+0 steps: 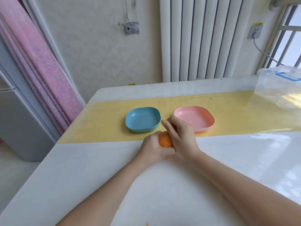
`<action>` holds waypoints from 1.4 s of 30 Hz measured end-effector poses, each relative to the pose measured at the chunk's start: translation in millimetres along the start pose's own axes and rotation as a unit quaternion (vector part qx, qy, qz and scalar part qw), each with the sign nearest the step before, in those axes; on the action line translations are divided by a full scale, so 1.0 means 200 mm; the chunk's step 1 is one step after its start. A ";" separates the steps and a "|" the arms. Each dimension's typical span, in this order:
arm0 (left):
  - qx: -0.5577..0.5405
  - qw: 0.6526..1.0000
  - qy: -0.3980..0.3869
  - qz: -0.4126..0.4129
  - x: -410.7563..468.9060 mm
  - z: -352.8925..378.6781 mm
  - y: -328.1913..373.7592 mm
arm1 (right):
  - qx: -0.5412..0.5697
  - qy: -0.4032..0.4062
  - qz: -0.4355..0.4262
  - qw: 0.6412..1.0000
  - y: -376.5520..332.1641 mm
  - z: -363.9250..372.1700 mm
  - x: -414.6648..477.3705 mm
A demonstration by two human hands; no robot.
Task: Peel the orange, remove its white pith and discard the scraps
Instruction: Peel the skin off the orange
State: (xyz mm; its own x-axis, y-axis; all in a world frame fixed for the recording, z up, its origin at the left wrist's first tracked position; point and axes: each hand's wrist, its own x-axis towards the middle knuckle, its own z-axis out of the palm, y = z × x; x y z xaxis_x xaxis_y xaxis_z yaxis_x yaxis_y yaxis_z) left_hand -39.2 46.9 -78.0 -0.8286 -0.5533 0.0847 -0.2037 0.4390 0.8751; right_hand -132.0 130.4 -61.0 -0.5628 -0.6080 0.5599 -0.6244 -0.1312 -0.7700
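A whole orange (164,140) with its peel on sits between both my hands above the white table, just in front of the yellow mat. My left hand (153,148) cups it from below and the left. My right hand (180,134) covers its top and right side, fingers pointing away from me, so most of the fruit is hidden. Behind the hands stand a blue dish (143,119) and a pink dish (195,118), side by side and both with nothing in them.
A yellow mat (228,115) runs across the white table (81,168). A clear plastic box (280,85) with a blue handle stands at the far right. The table's left edge drops off beside a pink curtain (40,70). A radiator (203,38) lines the back wall.
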 end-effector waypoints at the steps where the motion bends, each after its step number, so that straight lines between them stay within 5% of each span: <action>1: 0.001 1.000 -0.005 0.002 0.00 0.00 0.00 | 0.011 -0.006 0.010 1.000 0.00 0.00 0.00; 19: -0.051 0.998 0.015 -0.015 0.00 -0.08 0.04 | 0.099 -0.099 0.017 0.990 0.00 -0.09 0.00; 32: 0.206 0.969 0.114 0.080 -0.03 -0.19 0.09 | 0.046 -0.155 -0.069 0.984 -0.03 -0.12 0.02; 37: 0.207 0.974 0.065 0.071 -0.05 -0.20 0.11 | 0.085 -0.205 -0.045 0.974 -0.03 -0.15 0.04; 42: 0.184 0.977 0.078 0.077 -0.03 -0.21 0.13 | 0.134 -0.163 -0.024 0.977 -0.04 -0.16 0.05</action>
State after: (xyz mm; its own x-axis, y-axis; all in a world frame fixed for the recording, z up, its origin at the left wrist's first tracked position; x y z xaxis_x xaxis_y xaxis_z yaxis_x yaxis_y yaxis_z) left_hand -16.8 32.4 -35.2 -0.7799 -0.5498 0.2990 -0.2802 0.7339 0.6187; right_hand -149.8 150.0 -39.7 -0.3071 -0.8078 0.5032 -0.4566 -0.3389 -0.8226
